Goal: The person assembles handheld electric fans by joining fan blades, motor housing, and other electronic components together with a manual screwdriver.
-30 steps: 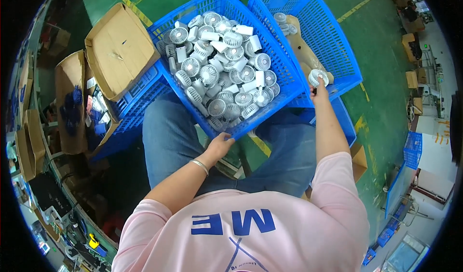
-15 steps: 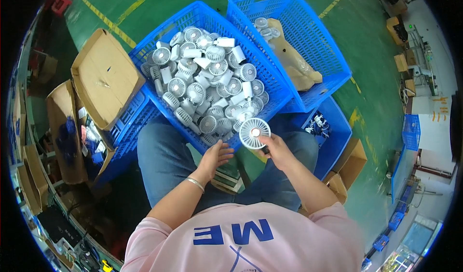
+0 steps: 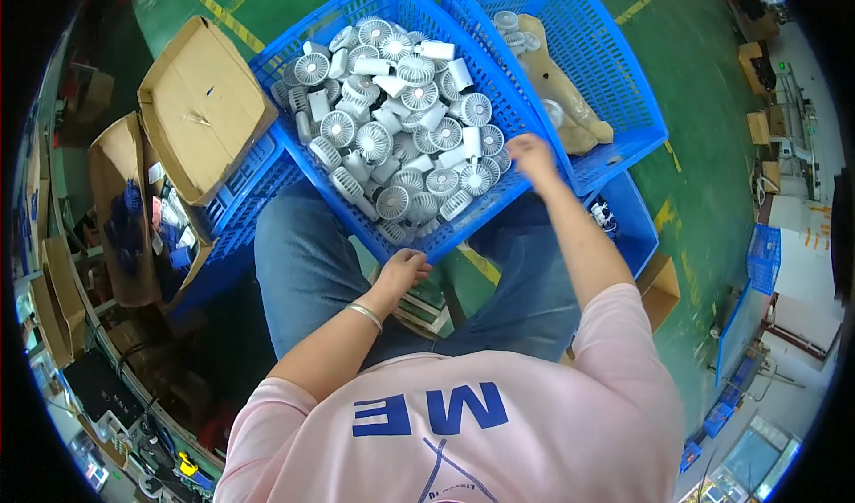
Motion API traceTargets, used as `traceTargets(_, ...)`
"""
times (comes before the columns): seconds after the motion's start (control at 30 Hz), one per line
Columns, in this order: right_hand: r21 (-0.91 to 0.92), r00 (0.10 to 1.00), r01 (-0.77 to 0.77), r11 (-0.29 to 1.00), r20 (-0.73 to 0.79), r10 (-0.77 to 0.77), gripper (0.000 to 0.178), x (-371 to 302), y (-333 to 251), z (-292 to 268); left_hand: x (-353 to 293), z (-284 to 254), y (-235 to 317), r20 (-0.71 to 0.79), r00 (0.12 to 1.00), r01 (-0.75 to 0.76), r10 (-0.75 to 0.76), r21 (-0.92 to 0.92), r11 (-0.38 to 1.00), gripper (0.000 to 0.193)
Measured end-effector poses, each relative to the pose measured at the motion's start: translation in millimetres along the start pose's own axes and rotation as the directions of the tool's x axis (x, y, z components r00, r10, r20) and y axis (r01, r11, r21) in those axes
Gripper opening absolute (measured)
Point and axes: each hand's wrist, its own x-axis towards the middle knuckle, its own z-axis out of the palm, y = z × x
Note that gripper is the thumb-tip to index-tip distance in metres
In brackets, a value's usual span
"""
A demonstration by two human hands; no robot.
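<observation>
My right hand (image 3: 533,163) is raised over the right rim of the blue basket (image 3: 481,229) in front of me. Its fingers are loosely bent, and I see nothing in them. Just beyond it, a white handheld fan (image 3: 553,114) shows over the tan sheet in the second blue basket (image 3: 614,160); I cannot tell if it rests there. My left hand (image 3: 403,276) hovers by the front corner of the first basket, fingers loosely curled and holding nothing. That basket is heaped with small white handheld fans (image 3: 374,140).
A few more fans (image 3: 508,26) lie at the second basket's far end, beside the tan sheet (image 3: 570,102). On the left, an open cardboard tray (image 3: 205,111) sits on blue crates (image 3: 249,187). A blue bin (image 3: 634,227) and a cardboard box (image 3: 661,289) stand to the right.
My right hand has moved up and right and let go of the fan, and a fan now shows in the second basket. My left hand's fingers have curled. The view has shifted slightly.
</observation>
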Motion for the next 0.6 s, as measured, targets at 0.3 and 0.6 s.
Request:
traceTargets(0.3, -0.709, 0.679, 0.689, 0.152, 0.704, 0.208, 0.02, -40, 6, 154, 2, -6, -16, -0.013, 1.0, -0.028, 0.029, 0.06, 0.998, 0.033)
traceTargets(0.6, -0.635, 0.712, 0.626, 0.452, 0.702, 0.002, 0.044, -69, -101, 67, -16, -3, 3, -0.151, 0.782, -0.371, 0.604, 0.667, 0.647, 0.049)
